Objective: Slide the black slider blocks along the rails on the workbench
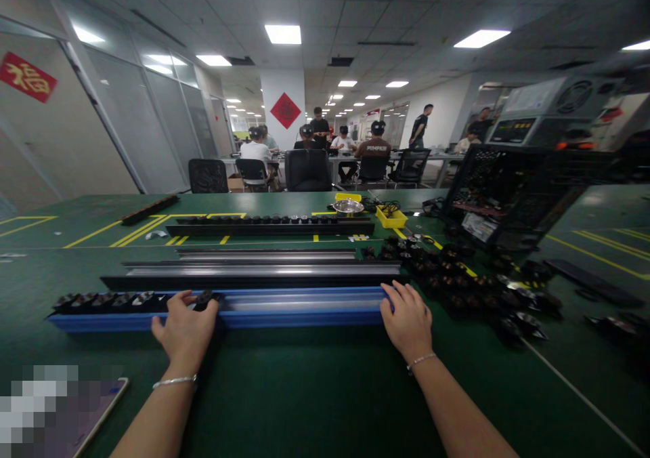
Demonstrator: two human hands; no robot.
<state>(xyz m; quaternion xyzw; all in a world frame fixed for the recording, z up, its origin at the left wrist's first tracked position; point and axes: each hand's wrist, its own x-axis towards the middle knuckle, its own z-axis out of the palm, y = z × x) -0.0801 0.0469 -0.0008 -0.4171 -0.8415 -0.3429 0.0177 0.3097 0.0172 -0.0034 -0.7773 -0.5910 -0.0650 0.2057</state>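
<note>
A long blue channel rail [299, 318] with a silvery inside lies crosswise before me. Several small black parts with metal centres [109, 301] sit in a row in its left half. My left hand [187, 329] is closed on one more such black part [205, 299] inside the rail, fingers over the far side and thumb in front. At the rail's right end, my right hand [407, 319] grips it, fingers over the top edge. Just behind lie black rails with silvery insides [264, 269].
Many loose black parts [457, 275] are heaped at right, near an open computer case [508, 200]. Farther back are a filled black rail [269, 227], a yellow tray [391, 217] and a metal dish [348, 206]. A phone [96, 417] lies front left. People sit beyond the table.
</note>
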